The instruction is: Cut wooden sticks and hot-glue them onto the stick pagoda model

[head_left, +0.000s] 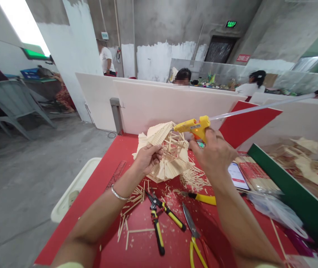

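Red worktable (136,238), sticks scattered. L hand (147,158) fingers clamped on stick model (167,152) at table centre, steadying it; R hand (214,154) wrapped round glue gun (194,126), nozzle at model top w/ pliers (159,219) close.

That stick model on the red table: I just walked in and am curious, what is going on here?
A person is working on a wooden stick model on a red table. The left hand grips the model's side, while the right hand holds a yellow glue gun with its nozzle at the model's top. Pliers, scissors, loose sticks and a phone lie around.
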Tool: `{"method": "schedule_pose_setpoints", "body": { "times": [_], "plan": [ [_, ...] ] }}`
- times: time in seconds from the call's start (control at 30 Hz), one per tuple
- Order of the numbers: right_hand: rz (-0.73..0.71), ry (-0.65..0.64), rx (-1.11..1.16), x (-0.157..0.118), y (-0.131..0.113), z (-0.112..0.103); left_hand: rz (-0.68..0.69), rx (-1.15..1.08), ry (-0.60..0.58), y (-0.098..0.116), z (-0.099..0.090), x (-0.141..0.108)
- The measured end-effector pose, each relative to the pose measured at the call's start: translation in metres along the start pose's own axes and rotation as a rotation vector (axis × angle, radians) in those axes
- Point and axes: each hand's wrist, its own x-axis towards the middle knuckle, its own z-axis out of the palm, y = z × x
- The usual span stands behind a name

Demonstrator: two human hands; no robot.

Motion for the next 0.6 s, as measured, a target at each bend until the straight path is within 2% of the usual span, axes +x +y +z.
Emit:
{"method": "schedule_pose_setpoints", "body": {
  "times": [0.3,0.6],
  "plan": [
    [0.057,-0.071,0.025,-0.001,-0.002,0.009,-0.011,-0.011,-0.012,0.000,0.000,0.000],
    [0.164,-0.212,0.221,-0.010,0.002,0.034,-0.044,-0.014,0.007,0.005,0.005,-0.002]
  ]
}}
